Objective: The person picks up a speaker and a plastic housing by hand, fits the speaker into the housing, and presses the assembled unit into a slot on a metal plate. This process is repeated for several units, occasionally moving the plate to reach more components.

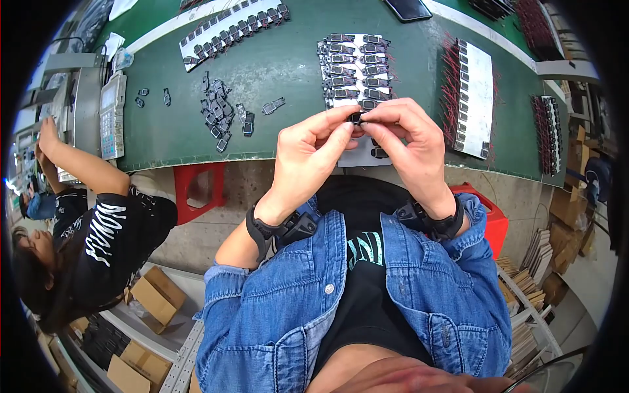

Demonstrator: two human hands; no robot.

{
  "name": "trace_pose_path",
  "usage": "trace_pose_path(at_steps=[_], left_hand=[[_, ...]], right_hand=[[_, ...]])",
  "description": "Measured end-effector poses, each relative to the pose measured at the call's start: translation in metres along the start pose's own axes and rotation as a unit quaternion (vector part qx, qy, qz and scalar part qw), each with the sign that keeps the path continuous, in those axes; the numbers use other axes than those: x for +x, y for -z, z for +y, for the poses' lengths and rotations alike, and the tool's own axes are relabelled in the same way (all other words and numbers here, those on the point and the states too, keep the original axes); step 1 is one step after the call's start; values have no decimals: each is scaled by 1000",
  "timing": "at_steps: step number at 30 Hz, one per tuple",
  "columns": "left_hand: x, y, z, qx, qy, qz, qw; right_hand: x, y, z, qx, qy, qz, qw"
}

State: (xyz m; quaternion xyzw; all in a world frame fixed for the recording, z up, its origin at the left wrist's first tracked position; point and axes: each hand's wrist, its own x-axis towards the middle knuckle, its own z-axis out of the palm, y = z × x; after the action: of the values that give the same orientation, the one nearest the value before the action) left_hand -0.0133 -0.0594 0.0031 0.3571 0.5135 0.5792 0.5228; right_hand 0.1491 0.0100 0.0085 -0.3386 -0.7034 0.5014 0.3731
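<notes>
Right in the middle, both hands are up in front of the chest, over the near edge of the green table (275,65). The left hand (308,157) and the right hand (409,144) meet at their fingertips. Together they pinch one small black part (357,117) between thumbs and first fingers. The other fingers are curled in loosely. The part is tiny, dark and a bit shiny, and the fingers hide most of it.

Just behind the hands lies a grey tray (357,69) with more black parts set in two neat rows. To its left is a loose pile of parts (219,111), too many and too small to count. To the right sits a second tray (475,98) with red wires along its sides. Far back on the left is a long tray (232,29) of parts. A person in a black shirt (108,242) works on the left side.
</notes>
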Motion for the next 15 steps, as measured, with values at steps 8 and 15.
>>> trace_pose_path(at_steps=[8, 15], left_hand=[[-3, 1, 0, -2, 25, -33, 999], [0, 2, 4, -6, 55, -42, 998]], right_hand=[[2, 6, 1, 43, -65, -46, 996], [10, 9, 4, 106, -85, -66, 989]])
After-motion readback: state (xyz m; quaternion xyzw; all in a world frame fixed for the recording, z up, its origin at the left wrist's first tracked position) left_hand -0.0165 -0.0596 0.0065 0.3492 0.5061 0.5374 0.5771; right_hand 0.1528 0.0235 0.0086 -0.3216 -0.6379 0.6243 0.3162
